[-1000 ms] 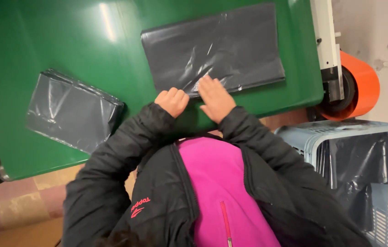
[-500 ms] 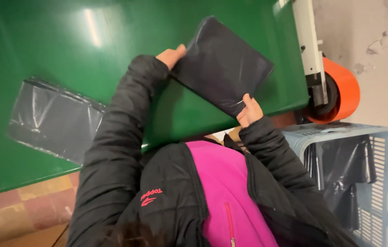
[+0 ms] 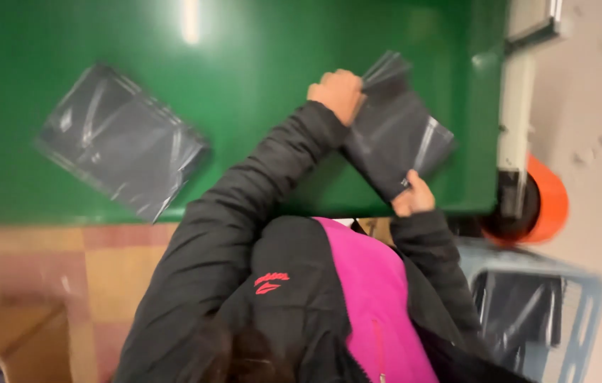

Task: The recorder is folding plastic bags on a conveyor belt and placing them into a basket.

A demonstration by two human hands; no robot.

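Observation:
My left hand (image 3: 336,92) grips the top corner of a dark grey plastic bag (image 3: 396,138), and my right hand (image 3: 413,198) pinches its lower corner. The bag is folded into a small tilted rectangle and held over the right end of the green table (image 3: 258,64). A second dark grey bag (image 3: 120,138) lies flat on the table at the left, away from both hands. My black jacket sleeves and pink front fill the lower middle of the view.
An orange roll (image 3: 548,202) sits on a white holder (image 3: 514,128) at the table's right edge. A blue-grey crate (image 3: 584,298) holding dark bags stands at the lower right. A cardboard box (image 3: 10,340) rests on the tiled floor at the lower left.
The bag that lay flat on the table under both hands was lifted, turned on its corner, and is now folded smaller and held further right. The other bag has not moved.

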